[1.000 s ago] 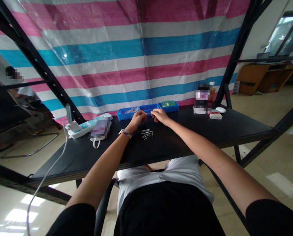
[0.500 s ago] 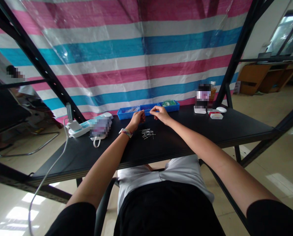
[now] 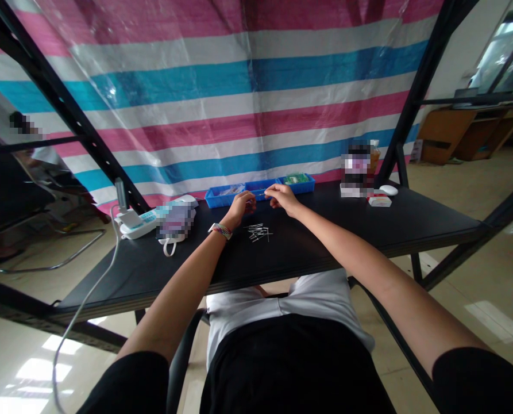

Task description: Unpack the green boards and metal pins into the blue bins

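Both of my hands are raised over the black table point(image 3: 308, 241), close together in front of the blue trays. My left hand point(image 3: 241, 208), with a woven bracelet at the wrist, has its fingers curled in a pinch. Facing it, my right hand point(image 3: 283, 199) pinches with thumb and forefinger. Between the two sets of fingertips runs a thin, shiny metal piece point(image 3: 260, 194); its exact kind is too small to make out. Just below the hands lies a loose pile of slim silvery metal pieces point(image 3: 258, 232).
Blue trays point(image 3: 222, 200) at the back hold clear bags and green items point(image 3: 296, 179). To the left are a power strip point(image 3: 132, 229) with a cable and a blurred pouch point(image 3: 176, 223). On the right stand a bottle point(image 3: 374, 155), a small box point(image 3: 380, 200) and a white mouse point(image 3: 388, 190).
My right hand has shifted slightly to the right, and my left hand very slightly too, with the thin piece still between them. The pile looks unchanged.
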Demonstrator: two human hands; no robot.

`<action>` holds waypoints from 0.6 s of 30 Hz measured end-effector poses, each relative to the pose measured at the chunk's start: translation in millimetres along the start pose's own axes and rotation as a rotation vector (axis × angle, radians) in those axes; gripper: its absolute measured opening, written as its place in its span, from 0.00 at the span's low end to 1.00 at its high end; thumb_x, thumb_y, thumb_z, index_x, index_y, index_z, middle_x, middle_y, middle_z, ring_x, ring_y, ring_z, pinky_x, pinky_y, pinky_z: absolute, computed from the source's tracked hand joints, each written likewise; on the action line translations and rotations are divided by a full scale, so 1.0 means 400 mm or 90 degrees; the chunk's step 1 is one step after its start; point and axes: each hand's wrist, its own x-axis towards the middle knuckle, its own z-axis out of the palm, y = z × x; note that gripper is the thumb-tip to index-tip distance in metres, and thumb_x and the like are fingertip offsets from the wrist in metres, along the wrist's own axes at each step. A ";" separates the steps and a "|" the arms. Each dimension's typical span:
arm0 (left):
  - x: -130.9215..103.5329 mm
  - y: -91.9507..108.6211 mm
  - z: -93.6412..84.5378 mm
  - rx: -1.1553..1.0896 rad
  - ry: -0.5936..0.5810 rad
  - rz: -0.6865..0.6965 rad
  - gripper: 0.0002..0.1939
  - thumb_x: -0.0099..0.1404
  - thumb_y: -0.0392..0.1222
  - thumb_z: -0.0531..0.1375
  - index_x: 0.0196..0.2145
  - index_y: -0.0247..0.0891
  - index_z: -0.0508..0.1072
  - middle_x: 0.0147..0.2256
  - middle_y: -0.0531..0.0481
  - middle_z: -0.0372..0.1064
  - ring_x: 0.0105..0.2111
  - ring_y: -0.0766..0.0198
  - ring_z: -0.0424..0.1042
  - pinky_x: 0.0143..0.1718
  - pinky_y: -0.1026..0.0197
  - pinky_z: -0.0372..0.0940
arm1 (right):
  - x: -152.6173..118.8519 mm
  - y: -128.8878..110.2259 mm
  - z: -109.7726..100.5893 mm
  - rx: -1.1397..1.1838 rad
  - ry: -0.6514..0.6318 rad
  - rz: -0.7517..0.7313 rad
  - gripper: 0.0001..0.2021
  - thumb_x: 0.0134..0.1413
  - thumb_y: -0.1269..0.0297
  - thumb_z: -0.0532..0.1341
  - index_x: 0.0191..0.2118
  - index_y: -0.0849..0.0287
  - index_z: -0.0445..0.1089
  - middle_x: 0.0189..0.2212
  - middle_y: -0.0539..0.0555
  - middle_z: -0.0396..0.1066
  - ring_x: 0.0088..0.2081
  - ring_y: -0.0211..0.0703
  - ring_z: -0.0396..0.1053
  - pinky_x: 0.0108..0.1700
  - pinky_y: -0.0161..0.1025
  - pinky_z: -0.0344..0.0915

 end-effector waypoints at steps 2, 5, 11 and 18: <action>0.000 0.000 0.000 0.003 -0.001 0.002 0.09 0.56 0.44 0.65 0.30 0.39 0.69 0.27 0.51 0.68 0.25 0.65 0.69 0.24 0.65 0.62 | 0.001 -0.001 -0.002 0.013 -0.001 0.007 0.05 0.62 0.70 0.68 0.34 0.59 0.75 0.30 0.49 0.78 0.20 0.31 0.69 0.21 0.28 0.64; -0.001 0.002 0.000 0.004 -0.001 0.008 0.08 0.54 0.43 0.64 0.30 0.39 0.69 0.27 0.52 0.68 0.25 0.66 0.69 0.24 0.66 0.62 | 0.003 0.001 -0.003 0.028 -0.006 0.016 0.04 0.61 0.71 0.68 0.34 0.59 0.75 0.29 0.48 0.78 0.21 0.31 0.69 0.21 0.28 0.65; -0.003 0.004 0.004 0.012 -0.010 0.001 0.09 0.53 0.42 0.64 0.32 0.39 0.69 0.30 0.51 0.71 0.25 0.67 0.70 0.24 0.66 0.62 | 0.006 0.006 -0.004 0.063 0.000 0.039 0.04 0.56 0.71 0.70 0.34 0.58 0.74 0.28 0.48 0.77 0.22 0.31 0.69 0.23 0.29 0.66; -0.005 0.005 0.005 0.018 -0.013 0.005 0.08 0.55 0.40 0.64 0.33 0.39 0.70 0.31 0.50 0.71 0.26 0.66 0.71 0.25 0.67 0.62 | 0.016 0.016 -0.003 0.087 -0.001 0.042 0.07 0.51 0.73 0.69 0.31 0.58 0.71 0.26 0.46 0.73 0.21 0.31 0.64 0.22 0.28 0.62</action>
